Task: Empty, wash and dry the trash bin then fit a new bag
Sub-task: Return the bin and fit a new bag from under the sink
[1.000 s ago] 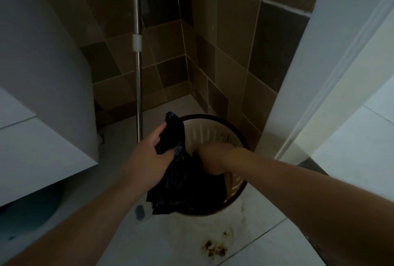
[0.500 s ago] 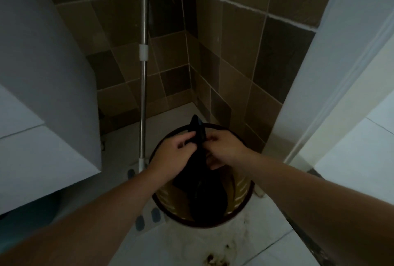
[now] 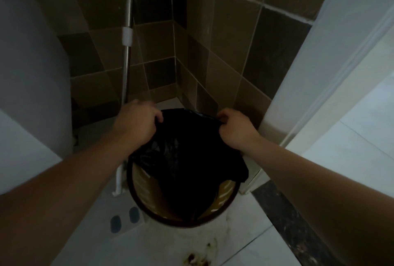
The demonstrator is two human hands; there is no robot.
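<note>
A round slatted trash bin (image 3: 142, 198) with a dark brown rim stands on the white floor in a tiled corner. A black plastic bag (image 3: 187, 159) hangs spread open over the bin's mouth, its lower part inside the bin. My left hand (image 3: 138, 120) pinches the bag's top edge on the left. My right hand (image 3: 233, 129) pinches the same edge on the right. The two hands hold the bag's mouth stretched wide above the bin's far side. The bin's far rim is hidden behind the bag.
A metal mop pole (image 3: 127, 56) leans in the corner just left of the bin. A white cabinet (image 3: 32, 86) stands at the left, a white door frame (image 3: 319, 78) at the right. Brown stains (image 3: 196, 258) mark the floor in front of the bin.
A second ago the bag hung bunched at the bin's left side. Both hands met at its top, then pulled apart, spreading the bag's mouth wide over the bin.
</note>
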